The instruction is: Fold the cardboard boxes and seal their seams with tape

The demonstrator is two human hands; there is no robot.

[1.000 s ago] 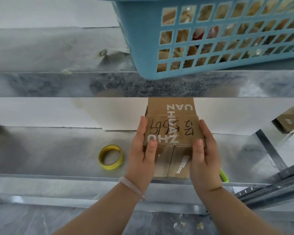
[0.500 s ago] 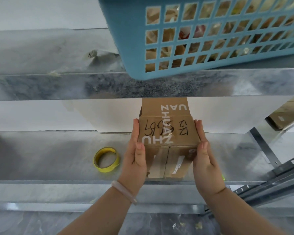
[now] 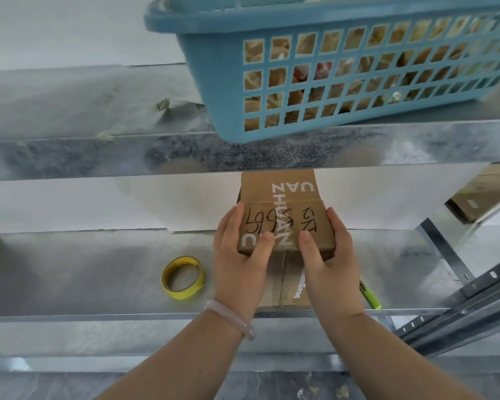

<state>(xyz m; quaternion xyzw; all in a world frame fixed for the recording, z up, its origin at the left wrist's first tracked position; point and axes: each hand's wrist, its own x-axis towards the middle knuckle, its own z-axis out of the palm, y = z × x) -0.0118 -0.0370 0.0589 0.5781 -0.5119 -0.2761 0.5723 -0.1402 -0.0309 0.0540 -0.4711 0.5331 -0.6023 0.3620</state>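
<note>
Left hand (image 3: 240, 264), right hand (image 3: 331, 264) — gripping, thumbs forward.

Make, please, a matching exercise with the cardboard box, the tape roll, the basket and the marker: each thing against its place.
1 cardboard box; 2 tape roll; 3 basket; 4 marker.
A on the upper shelf; B beside the right hand; C between the left hand and the right; D on the lower shelf, left of both hands.
Pairs: 1-C, 2-D, 3-A, 4-B.
</note>
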